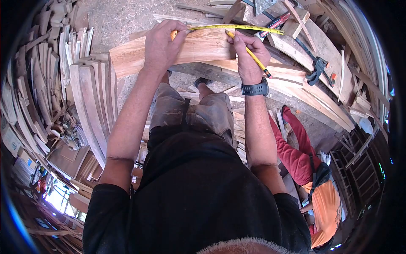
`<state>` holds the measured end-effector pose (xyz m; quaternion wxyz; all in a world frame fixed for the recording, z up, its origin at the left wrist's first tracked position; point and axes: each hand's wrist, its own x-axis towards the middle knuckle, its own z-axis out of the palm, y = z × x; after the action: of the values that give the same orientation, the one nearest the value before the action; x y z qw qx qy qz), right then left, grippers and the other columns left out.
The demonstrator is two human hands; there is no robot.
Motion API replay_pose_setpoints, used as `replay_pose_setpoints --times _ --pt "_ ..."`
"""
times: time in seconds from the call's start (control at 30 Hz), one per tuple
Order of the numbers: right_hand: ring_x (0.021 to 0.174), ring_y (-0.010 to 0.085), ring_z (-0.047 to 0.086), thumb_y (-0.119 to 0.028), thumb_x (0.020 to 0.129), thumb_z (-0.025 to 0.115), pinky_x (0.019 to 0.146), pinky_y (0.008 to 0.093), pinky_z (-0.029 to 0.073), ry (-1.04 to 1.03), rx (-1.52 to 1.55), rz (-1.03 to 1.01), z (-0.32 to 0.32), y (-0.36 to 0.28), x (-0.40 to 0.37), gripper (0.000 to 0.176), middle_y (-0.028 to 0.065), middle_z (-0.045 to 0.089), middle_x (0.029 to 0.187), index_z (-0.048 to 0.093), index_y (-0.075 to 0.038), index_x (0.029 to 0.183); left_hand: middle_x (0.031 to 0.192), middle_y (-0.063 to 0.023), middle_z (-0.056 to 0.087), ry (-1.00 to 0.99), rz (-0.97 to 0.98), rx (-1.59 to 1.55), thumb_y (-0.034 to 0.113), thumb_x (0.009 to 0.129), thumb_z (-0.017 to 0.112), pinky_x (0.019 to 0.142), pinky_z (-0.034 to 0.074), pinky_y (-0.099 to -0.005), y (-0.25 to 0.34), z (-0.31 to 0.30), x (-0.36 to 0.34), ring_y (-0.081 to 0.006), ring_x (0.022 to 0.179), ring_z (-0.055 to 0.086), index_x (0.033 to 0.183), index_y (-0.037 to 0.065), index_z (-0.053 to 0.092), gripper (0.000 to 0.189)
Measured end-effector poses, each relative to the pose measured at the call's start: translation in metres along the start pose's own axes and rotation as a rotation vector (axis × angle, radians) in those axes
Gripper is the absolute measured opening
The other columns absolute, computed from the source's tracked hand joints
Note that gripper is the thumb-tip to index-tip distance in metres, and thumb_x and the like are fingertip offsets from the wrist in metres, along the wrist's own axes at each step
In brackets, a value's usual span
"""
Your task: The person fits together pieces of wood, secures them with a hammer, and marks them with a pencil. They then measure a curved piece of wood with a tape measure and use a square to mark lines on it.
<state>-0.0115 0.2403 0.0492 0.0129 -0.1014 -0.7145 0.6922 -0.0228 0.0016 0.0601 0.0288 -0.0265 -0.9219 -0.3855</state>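
A wide wooden board (203, 45) lies across the work area in front of me. My left hand (164, 44) is closed on an orange tape measure (174, 34) at the board's far edge. The tape's yellow blade (237, 27) runs right along that edge and past the board's right end. Between the fingers of my right hand (253, 55) is a yellow pencil (257, 60), one end at the tape near the board's upper right corner and the other, darker end pointing down and right.
Curved planks (86, 93) are stacked at the left. A clamp (317, 70) sits on timber at the right, and a red tool (277, 23) lies behind the tape. At the lower right is another person in an orange shirt (325, 207).
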Motion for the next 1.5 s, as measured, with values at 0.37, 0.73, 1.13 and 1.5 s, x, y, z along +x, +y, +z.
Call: replay_pose_setpoints --times 0.37,0.73,1.13,1.5 --pt "0.091 0.0117 0.073 -0.008 0.094 0.074 0.081 0.0241 0.057 0.033 0.028 0.025 0.0029 -0.0018 -0.0003 0.013 0.017 0.078 0.098 0.07 0.004 0.098 0.098 -0.0081 0.075 -0.002 -0.011 -0.006 0.014 0.093 0.074 0.086 0.055 -0.0339 -0.0018 0.0012 0.0003 -0.0215 0.094 0.071 0.096 0.003 0.072 0.011" --pt "0.091 0.015 0.075 -0.005 0.097 0.072 0.082 0.0235 0.057 0.015 0.011 0.078 0.0013 -0.0037 0.001 0.013 0.0166 0.077 0.102 0.07 0.006 0.103 0.098 -0.0081 0.075 -0.003 0.002 0.004 0.015 0.093 0.074 0.087 0.055 -0.0343 -0.0011 0.0007 0.0 -0.0228 0.094 0.071 0.096 0.004 0.071 0.012" --pt "0.083 0.0097 0.072 -0.008 0.095 0.074 0.074 0.0213 0.055 0.031 -0.017 0.075 0.003 -0.0072 0.0014 0.013 0.0133 0.078 0.092 0.07 0.004 0.098 0.099 -0.0082 0.075 -0.01 -0.004 0.011 0.015 0.093 0.074 0.088 0.055 -0.035 -0.0018 0.0005 -0.001 -0.0228 0.095 0.071 0.096 0.004 0.071 0.012" --pt "0.082 0.0094 0.072 -0.007 0.095 0.073 0.073 0.0215 0.056 0.016 0.043 0.058 0.004 -0.0065 0.0017 0.012 0.0124 0.078 0.09 0.069 0.004 0.096 0.101 -0.0076 0.075 0.008 0.011 -0.011 0.015 0.093 0.074 0.087 0.054 -0.0349 -0.0024 0.0012 -0.0009 -0.023 0.095 0.071 0.095 0.004 0.072 0.011"
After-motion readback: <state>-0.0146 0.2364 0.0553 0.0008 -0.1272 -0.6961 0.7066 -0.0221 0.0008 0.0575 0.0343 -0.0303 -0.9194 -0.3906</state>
